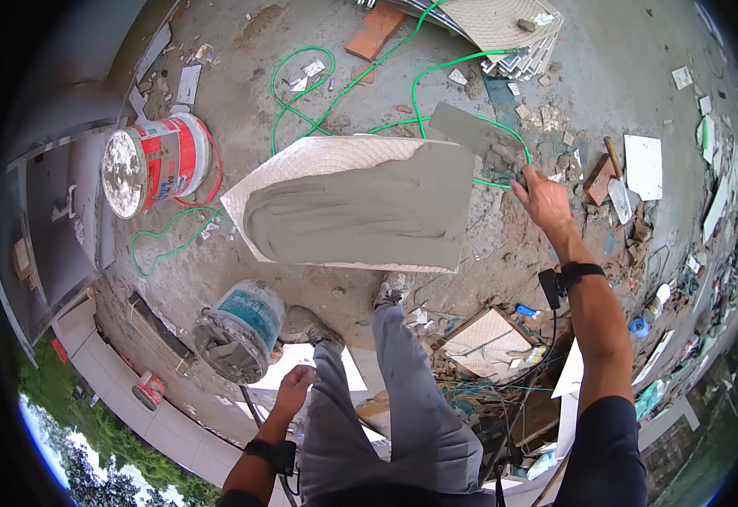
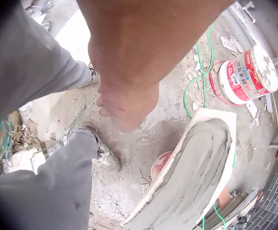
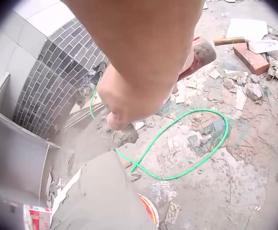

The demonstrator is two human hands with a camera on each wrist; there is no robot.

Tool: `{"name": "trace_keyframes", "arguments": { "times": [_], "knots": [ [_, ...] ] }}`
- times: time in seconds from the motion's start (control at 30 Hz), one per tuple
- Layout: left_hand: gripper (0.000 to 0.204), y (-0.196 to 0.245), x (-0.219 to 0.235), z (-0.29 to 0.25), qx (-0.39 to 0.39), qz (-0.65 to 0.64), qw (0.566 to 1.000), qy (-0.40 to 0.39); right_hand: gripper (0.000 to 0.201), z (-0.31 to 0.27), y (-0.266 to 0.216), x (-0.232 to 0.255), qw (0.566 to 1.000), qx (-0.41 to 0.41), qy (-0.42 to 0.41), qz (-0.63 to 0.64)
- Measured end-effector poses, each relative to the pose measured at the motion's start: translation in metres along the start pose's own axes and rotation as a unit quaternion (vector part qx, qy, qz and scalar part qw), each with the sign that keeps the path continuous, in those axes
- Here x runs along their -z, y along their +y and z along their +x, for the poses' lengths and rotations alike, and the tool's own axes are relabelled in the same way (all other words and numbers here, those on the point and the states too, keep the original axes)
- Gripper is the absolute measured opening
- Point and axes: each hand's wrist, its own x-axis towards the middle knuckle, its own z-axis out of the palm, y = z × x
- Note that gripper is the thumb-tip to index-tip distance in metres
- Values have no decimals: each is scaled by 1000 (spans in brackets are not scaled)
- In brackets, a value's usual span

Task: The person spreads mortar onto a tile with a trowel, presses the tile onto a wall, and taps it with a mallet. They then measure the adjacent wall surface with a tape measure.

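My right hand (image 1: pixel 546 198) grips the handle of a mortar-smeared plastering trowel (image 1: pixel 456 125), whose grey blade reaches over the far right corner of a large pale tile (image 1: pixel 297 156). In the right wrist view, the reddish handle (image 3: pixel 201 55) juts out past the hand. A thick layer of grey mortar (image 1: pixel 348 211), streaked with long ridges, covers most of the tile. Under the tile, the red edge of a bucket (image 2: pixel 160 163) shows in the left wrist view. My left hand (image 1: pixel 297 384) hangs with loosely curled fingers beside my leg, near a teal-and-white bucket (image 1: pixel 250 308) with mortar in it.
A red-and-white bucket (image 1: pixel 170 165) stands at the left. A green hose (image 1: pixel 284 106) loops over the floor behind the tile. Stacked tiles (image 1: pixel 521 25) lie at the back. On the right are a brick (image 1: pixel 599 179), a hammer-like tool (image 1: pixel 612 156) and scattered rubble.
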Motion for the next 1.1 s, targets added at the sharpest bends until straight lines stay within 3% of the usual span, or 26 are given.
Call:
{"name": "trace_keyframes", "arguments": {
  "times": [0.07, 0.13, 0.17, 0.23, 0.27, 0.4, 0.47, 0.5, 0.53, 0.57, 0.6, 0.63, 0.7, 0.77, 0.83, 0.97, 1.03, 1.1],
  "knots": [
    [27, -6, 7, -16, 8, 2, 1000, 22, 40, 10, -15, 23, 999, 30, -4, 18],
    [29, -1, 13, -39, 65, 173, 982, 20, 42, 14, -42, 44, 993, 75, -56, 72],
    [29, 0, 12, -49, 65, 166, 984, 24, 42, 24, -59, 49, 993, 83, -56, 69],
    [31, -4, 9, -63, -57, 377, 925, -8, 44, 47, -89, 48, 968, 148, -175, 103],
    [33, -12, 11, -65, -79, 386, 918, -48, 44, 61, -100, 42, 967, 151, -177, 101],
    [38, -31, 5, -71, -140, 381, 911, -73, 49, 118, -120, 21, 985, 56, -94, 133],
    [39, -39, 4, -71, -165, 393, 902, -72, 51, 112, -117, 14, 991, 24, -29, 125],
    [39, -38, 3, -68, -172, 385, 904, -69, 50, 96, -119, 11, 976, -14, -53, 211],
    [37, -38, 1, -68, -214, 385, 895, -65, 48, 69, -122, 9, 951, -52, -79, 293],
    [36, -37, -1, -68, -257, 384, 885, -61, 44, 37, -134, 9, 880, -118, -105, 448],
    [36, -40, -3, -65, -266, 375, 886, -59, 41, 3, -151, 17, 841, -150, -109, 508],
    [39, -44, -6, -60, -254, 369, 890, -87, 39, -24, -153, -8, 802, -192, -103, 557],
    [41, -49, -4, -51, -245, 359, 894, -110, 39, -66, -193, -21, 685, -294, -82, 661],
    [40, -53, 1, -45, -246, 360, 893, -114, 37, -76, -234, -45, 624, -350, -80, 694],
    [39, -61, 12, -40, -248, 348, 898, -105, 37, -54, -284, -74, 645, -318, -56, 693],
    [35, -70, 26, -39, -281, 297, 910, -71, 38, 50, -398, -48, 736, -268, -67, 618],
    [33, -66, 32, -40, -281, 290, 913, -60, 39, 105, -436, -42, 751, -229, -88, 613],
    [31, -69, 38, -45, -279, 286, 916, -49, 39, 118, -453, -40, 763, -221, -91, 600]
  ]
}}
